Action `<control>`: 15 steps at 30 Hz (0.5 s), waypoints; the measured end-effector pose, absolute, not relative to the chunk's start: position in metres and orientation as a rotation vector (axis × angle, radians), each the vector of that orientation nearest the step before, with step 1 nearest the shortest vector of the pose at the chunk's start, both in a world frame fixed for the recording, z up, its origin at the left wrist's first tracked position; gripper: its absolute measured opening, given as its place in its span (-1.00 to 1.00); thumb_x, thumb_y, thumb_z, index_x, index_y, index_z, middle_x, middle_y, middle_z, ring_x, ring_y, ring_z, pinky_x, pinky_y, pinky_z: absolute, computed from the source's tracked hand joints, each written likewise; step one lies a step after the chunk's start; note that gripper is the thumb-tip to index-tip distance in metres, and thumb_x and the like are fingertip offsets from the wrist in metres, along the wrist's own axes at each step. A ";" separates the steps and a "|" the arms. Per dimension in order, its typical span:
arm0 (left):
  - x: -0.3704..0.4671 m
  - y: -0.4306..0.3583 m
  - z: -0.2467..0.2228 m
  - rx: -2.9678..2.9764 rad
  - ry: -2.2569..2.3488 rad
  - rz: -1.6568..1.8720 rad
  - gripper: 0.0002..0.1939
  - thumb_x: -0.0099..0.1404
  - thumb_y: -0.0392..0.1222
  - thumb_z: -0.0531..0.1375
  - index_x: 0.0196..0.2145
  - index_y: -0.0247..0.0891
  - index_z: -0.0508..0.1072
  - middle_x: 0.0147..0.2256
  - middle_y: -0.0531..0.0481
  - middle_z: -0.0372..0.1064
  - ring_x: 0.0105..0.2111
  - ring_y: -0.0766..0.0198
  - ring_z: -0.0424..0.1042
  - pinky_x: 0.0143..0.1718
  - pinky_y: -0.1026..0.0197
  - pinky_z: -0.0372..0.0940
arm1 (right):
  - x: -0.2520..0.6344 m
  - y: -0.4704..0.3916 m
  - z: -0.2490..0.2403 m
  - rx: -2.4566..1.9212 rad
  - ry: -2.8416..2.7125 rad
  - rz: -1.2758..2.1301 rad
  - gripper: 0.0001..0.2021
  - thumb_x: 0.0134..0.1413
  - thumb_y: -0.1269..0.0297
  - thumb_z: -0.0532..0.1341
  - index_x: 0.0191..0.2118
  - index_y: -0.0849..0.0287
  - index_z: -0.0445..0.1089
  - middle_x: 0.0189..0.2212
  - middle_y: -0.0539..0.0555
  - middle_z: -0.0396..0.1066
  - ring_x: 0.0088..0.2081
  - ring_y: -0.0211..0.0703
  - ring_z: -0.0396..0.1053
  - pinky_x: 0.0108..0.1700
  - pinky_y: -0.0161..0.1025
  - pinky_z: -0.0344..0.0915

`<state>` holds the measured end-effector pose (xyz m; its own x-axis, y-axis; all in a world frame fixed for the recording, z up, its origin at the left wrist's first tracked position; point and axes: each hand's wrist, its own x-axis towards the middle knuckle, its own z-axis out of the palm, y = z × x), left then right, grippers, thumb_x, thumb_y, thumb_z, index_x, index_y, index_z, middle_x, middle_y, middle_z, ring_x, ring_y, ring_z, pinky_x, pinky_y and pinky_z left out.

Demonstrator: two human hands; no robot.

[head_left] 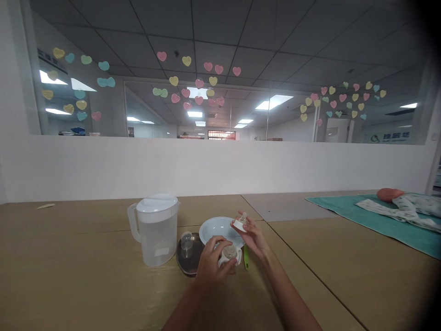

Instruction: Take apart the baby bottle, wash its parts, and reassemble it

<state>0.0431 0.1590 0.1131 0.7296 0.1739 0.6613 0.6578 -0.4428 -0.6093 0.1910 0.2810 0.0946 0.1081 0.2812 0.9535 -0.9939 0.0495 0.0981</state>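
My left hand (214, 261) is closed round a baby bottle (229, 252) with white handles; its open mouth faces up. In my right hand (254, 237) I hold a bottle nipple (240, 222), clear at the tip with a white collar, up and to the right of the bottle. Behind both hands lies a pale blue basin (212, 225). A green-handled brush or utensil (246, 258) rests beside the basin; its far end is hidden. Left of my left hand, a clear cap (186, 241) stands on a dark metal tray (193, 263).
A translucent lidded pitcher (157, 232) stands left of the tray. At the far right a teal towel (344, 209) bears patterned cloth (399, 211) and a rounded orange-brown object (389, 194). A small flat piece (46, 206) lies far left. A white wall (220, 168) backs the table.
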 end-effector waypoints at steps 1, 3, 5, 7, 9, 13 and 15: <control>0.043 0.159 0.113 -1.985 -0.642 -0.658 -0.66 0.26 -0.03 0.13 -0.07 -0.24 0.39 -0.07 -0.17 0.23 -0.05 0.14 0.27 -0.02 0.11 0.20 | 0.191 0.280 0.093 1.012 -0.989 1.221 -0.54 -0.33 0.39 0.42 -0.15 0.16 0.44 -0.26 0.04 0.41 -0.15 -0.07 0.39 0.14 -0.03 0.13; 0.043 0.159 0.113 -1.985 -0.660 -0.663 -0.67 0.28 -0.04 0.11 -0.07 -0.25 0.38 -0.08 -0.16 0.26 -0.06 0.14 0.28 -0.02 0.12 0.20 | 0.192 0.279 0.091 0.983 -1.098 1.188 -0.55 -0.32 0.35 0.42 -0.15 0.18 0.46 -0.26 0.06 0.41 -0.16 -0.07 0.39 0.11 -0.07 0.16; 0.042 0.159 0.113 -1.988 -0.663 -0.655 -0.67 0.29 -0.04 0.10 -0.06 -0.26 0.38 -0.09 -0.17 0.29 -0.07 0.14 0.29 -0.03 0.12 0.20 | 0.192 0.278 0.089 0.935 -1.196 1.144 -0.57 -0.32 0.33 0.42 -0.17 0.18 0.46 -0.25 0.09 0.41 -0.16 -0.05 0.39 0.05 -0.10 0.18; 0.040 0.160 0.112 -1.975 -0.655 -0.642 -0.66 0.30 -0.04 0.10 -0.04 -0.25 0.38 -0.09 -0.17 0.31 -0.07 0.14 0.30 -0.04 0.12 0.20 | 0.192 0.277 0.087 0.886 -1.270 1.098 -0.56 -0.32 0.32 0.42 -0.17 0.17 0.44 -0.23 0.12 0.42 -0.13 -0.02 0.37 0.01 -0.11 0.20; 0.037 0.162 0.113 -1.938 -0.639 -0.613 -0.65 0.31 -0.05 0.10 -0.01 -0.23 0.39 -0.08 -0.16 0.32 -0.07 0.14 0.30 -0.04 0.12 0.20 | 0.193 0.276 0.086 0.861 -1.313 1.068 -0.54 -0.32 0.30 0.42 -0.16 0.18 0.42 -0.22 0.15 0.42 -0.13 -0.02 0.36 -0.01 -0.12 0.20; 0.031 0.164 0.116 -1.873 -0.588 -0.529 -0.63 0.31 -0.07 0.10 0.03 -0.21 0.39 -0.07 -0.16 0.33 -0.07 0.14 0.31 -0.03 0.12 0.19 | 0.196 0.274 0.085 0.861 -1.362 1.059 -0.53 -0.33 0.29 0.42 -0.15 0.18 0.42 -0.23 0.16 0.43 -0.14 -0.06 0.35 -0.05 -0.16 0.20; 0.029 0.165 0.117 -1.890 -0.579 -0.527 -0.64 0.31 -0.08 0.09 0.03 -0.22 0.40 -0.07 -0.17 0.33 -0.06 0.14 0.31 -0.04 0.12 0.19 | 0.196 0.272 0.085 0.874 -1.404 1.039 -0.54 -0.33 0.31 0.42 -0.17 0.18 0.44 -0.22 0.15 0.41 -0.15 -0.08 0.35 -0.08 -0.18 0.21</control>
<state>0.0287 0.1645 0.1165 0.7867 0.1521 0.5983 0.6099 -0.3409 -0.7154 0.1963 0.2723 0.0851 -0.0978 0.0516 0.9939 -0.9353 0.3366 -0.1095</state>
